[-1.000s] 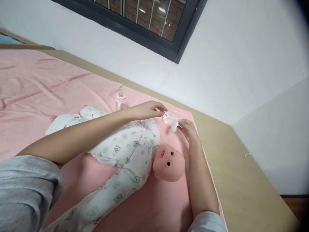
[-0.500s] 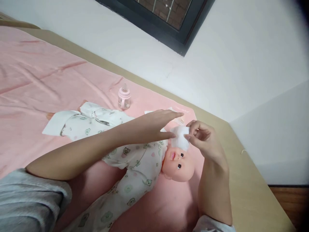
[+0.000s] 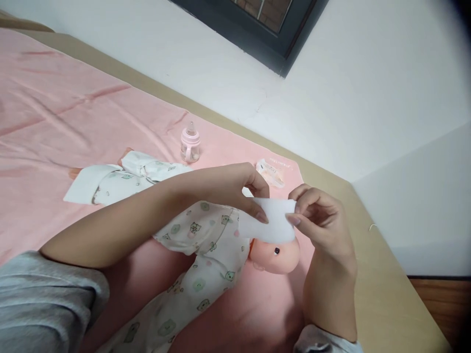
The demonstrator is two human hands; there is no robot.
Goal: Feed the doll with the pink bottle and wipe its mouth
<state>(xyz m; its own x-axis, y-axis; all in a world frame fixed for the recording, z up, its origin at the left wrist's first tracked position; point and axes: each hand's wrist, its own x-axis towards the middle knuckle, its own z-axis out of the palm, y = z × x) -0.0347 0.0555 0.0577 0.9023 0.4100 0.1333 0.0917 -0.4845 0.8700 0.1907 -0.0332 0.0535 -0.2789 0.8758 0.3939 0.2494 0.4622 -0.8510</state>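
Observation:
Between my two hands a white wipe is spread, its lower edge over part of the baby doll's face. My left hand pinches its left side between thumb and fingers. At the upper right corner my right hand grips it the same way. Below lies the baby doll on its back, head to the right, one eye showing under the wipe. Its white outfit has small green animal prints. My left forearm hides part of the doll's body.
A pink baby bottle stands upright behind the doll. Close behind my hands lies a small clear packet. A pink blanket covers much of the wooden surface, which meets a white wall with a dark-framed window.
The bunched white wipe is now opened out flat and covers more of the doll's face. My left fingers have closed on it, and the packet behind has come into fuller view.

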